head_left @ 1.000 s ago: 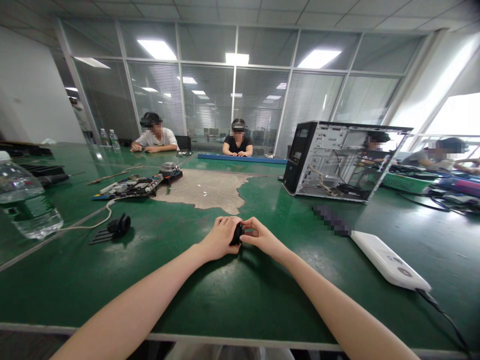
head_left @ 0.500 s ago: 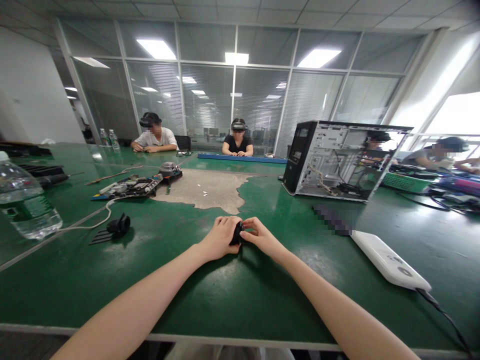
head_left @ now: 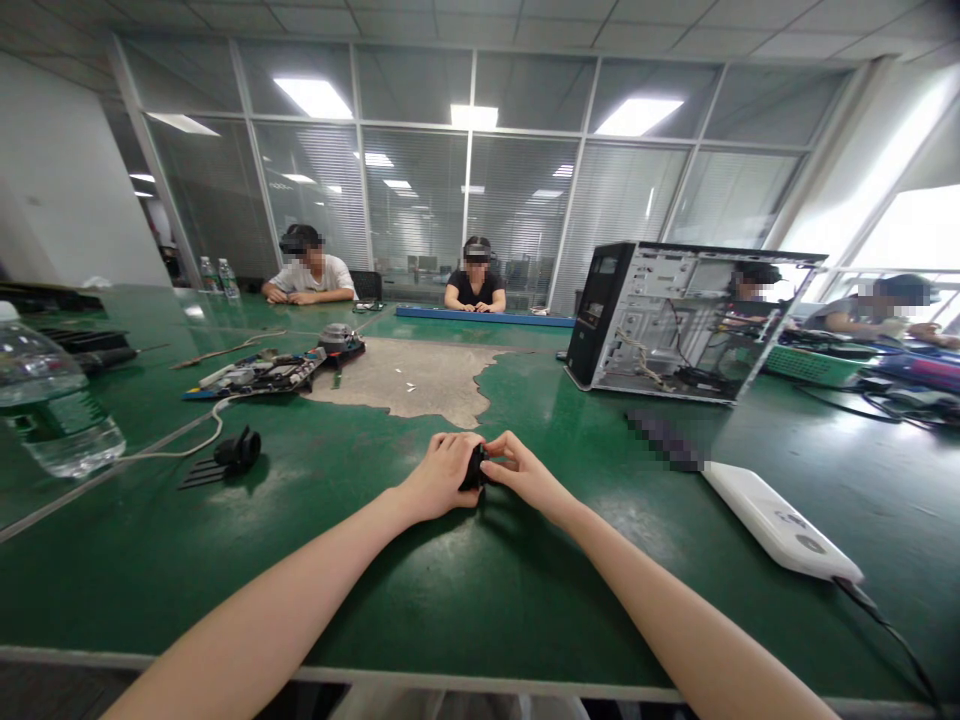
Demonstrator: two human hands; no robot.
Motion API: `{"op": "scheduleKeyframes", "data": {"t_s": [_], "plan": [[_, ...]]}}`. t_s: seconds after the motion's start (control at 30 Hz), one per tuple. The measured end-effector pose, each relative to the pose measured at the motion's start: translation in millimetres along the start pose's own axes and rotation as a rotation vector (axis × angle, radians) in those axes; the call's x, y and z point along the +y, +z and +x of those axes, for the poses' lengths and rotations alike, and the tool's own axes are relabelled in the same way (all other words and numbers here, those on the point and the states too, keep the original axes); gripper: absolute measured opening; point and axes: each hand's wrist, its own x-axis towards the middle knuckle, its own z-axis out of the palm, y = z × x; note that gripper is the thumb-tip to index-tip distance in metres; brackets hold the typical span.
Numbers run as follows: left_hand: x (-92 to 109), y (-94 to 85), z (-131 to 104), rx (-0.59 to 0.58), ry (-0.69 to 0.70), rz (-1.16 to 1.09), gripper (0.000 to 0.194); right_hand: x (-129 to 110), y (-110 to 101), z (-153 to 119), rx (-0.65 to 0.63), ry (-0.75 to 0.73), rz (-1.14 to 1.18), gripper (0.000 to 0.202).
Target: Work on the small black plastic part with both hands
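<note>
Both hands meet over the green tabletop (head_left: 450, 590), near its middle. My left hand (head_left: 442, 470) is wrapped round a small black object (head_left: 472, 468) whose kind I cannot make out, since the fingers cover most of it. At the object's right side is my right hand (head_left: 517, 470), its thumb and fingers pinched against the edge. Farther left on the table lies a black plastic piece with a round end and long prongs (head_left: 236, 452), apart from both hands.
An opened computer case (head_left: 660, 330) stands at right, with a white power bank (head_left: 780, 520) and cable in front. To the left are a circuit board (head_left: 259, 373), a water bottle (head_left: 60, 410) and a white cord (head_left: 217, 425). Several people sit around the table.
My right fingers shift very slightly against the black object. The left hand stays in place around it.
</note>
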Motion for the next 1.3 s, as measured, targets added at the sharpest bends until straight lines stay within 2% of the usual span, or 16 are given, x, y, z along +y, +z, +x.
{"op": "scheduleKeyframes", "data": {"t_s": [0.3,0.53,0.73,0.97,1.07,1.2,1.3], "plan": [[0,-1.4,1,-0.01,-0.014,-0.011,0.06,9,-2,3,0.026,0.074,-0.022,0.037],[-1,0.0,1,-0.009,-0.006,-0.013,0.061,1,1,-1,-0.057,-0.01,0.026,0.037],[-1,0.3,0,-0.004,-0.001,-0.006,0.06,-3,3,-1,-0.007,-0.01,-0.01,0.029],[0,0.2,1,-0.011,-0.022,-0.012,0.06,8,1,3,0.081,0.076,-0.035,0.04],[0,0.4,1,-0.01,-0.024,-0.017,0.06,9,0,3,0.044,0.096,-0.023,0.039],[0,0.1,1,-0.009,-0.02,-0.023,0.059,5,0,1,-0.03,0.041,0.017,0.038],[0,-0.3,1,-0.009,-0.016,-0.021,0.059,2,2,-1,-0.037,0.037,0.03,0.039]]}}
